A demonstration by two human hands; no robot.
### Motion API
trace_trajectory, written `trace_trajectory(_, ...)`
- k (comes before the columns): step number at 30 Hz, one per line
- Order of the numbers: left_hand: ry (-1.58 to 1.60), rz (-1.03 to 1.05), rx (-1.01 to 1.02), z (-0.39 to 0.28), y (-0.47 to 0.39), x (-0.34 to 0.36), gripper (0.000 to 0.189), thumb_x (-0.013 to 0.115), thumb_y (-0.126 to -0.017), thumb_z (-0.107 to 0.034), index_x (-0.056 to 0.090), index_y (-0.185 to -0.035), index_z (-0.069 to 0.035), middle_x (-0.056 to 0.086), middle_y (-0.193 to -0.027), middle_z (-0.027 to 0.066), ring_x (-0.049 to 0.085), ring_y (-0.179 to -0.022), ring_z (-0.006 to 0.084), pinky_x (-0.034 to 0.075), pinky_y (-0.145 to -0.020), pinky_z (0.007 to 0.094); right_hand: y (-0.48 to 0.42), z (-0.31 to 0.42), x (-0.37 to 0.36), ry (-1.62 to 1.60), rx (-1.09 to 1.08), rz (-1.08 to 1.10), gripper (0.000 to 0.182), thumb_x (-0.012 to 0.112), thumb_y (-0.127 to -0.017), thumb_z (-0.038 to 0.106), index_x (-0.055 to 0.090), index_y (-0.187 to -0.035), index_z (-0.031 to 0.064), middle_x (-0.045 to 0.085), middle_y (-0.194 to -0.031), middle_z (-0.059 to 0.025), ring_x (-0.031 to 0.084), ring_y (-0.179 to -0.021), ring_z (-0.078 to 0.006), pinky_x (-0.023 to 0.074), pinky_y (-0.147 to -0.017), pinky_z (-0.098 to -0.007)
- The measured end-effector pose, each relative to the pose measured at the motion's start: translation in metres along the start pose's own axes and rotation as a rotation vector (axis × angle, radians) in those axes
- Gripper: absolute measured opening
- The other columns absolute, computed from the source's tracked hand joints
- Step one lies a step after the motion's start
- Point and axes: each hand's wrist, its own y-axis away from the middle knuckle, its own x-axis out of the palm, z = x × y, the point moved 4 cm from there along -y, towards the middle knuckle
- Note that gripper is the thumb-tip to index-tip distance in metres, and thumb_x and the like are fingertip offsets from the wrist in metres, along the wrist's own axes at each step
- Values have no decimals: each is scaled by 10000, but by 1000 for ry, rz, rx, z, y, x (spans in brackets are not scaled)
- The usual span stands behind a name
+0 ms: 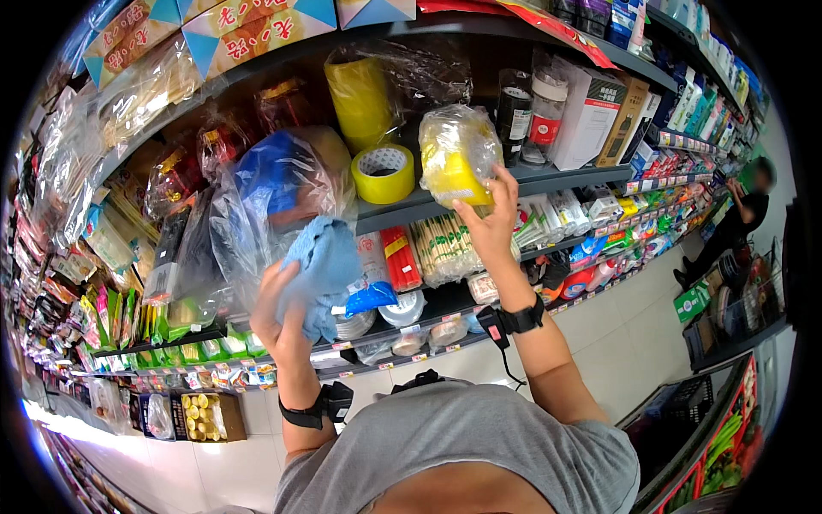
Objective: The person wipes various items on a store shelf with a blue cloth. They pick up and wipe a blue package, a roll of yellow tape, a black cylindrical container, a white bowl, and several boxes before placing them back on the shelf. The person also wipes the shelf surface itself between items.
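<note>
Bunched in my left hand is a light blue cloth, partly blurred. My right hand grips a yellow roll in clear plastic wrap at the edge of the dark shelf. Just left of it, a roll of yellow packing tape lies on the same shelf. Behind that tape stands a taller yellow stack of rolls, loosely covered by clear film. Beyond the cloth sits a clear plastic bag with something blue inside.
To the right are a black tape stack, a lidded jar and a white box. Wrapped wooden sticks and red candles fill the lower shelf. A person stands in the aisle by a loaded basket.
</note>
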Motion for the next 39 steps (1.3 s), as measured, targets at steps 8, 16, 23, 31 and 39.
trace_trajectory(8, 305, -6, -243, 15, -27, 72, 349, 558, -793, -27, 544, -1137, 29, 536, -1147, 132, 488, -1082, 226, 324, -965, 324, 16, 15, -15, -1200, 573, 226, 488, 678, -777, 122, 435, -1184, 9, 550, -1114, -82, 533, -1043, -195, 420, -917, -337)
trace_trajectory(16, -327, 210, 387, -21, -12, 143, 483, 621, -659, -3, 574, -1129, -101, 499, -1231, 103, 491, -945, 315, 412, -841, 376, 25, 27, -13, -1482, 658, 306, 574, 665, -784, 238, 412, -1254, 28, 522, -1204, -86, 510, -1102, -216, 403, -947, -389)
trace_trajectory(23, 81, 752, 294, -18, 13, 132, 415, 606, -592, 36, 644, -986, -87, 593, -1018, 78, 539, -848, 301, 451, -777, 365, 22, 29, -30, -1446, 657, 264, 643, 678, -771, 275, 369, -1269, 11, 501, -1218, -100, 499, -1112, -214, 413, -939, -373)
trace_trajectory(31, 303, 249, -181, 25, -3, 64, 329, 615, -812, -276, 555, -682, 20, 561, -787, 76, 505, -728, 140, 381, -661, 243, 7, 54, -47, -611, 245, 324, 418, 721, -730, 160, 497, -1050, 12, 511, -1189, -131, 488, -1120, -258, 378, -934, -332)
trace_trajectory(39, 55, -77, -179, 24, -17, 42, 188, 631, -803, -103, 534, -696, 17, 553, -832, 79, 496, -738, 130, 387, -692, 248, 14, 79, -37, 97, -355, 418, 311, 722, -603, 11, 532, -850, 16, 435, -1250, -153, 372, -1234, -351, 352, -992, -426)
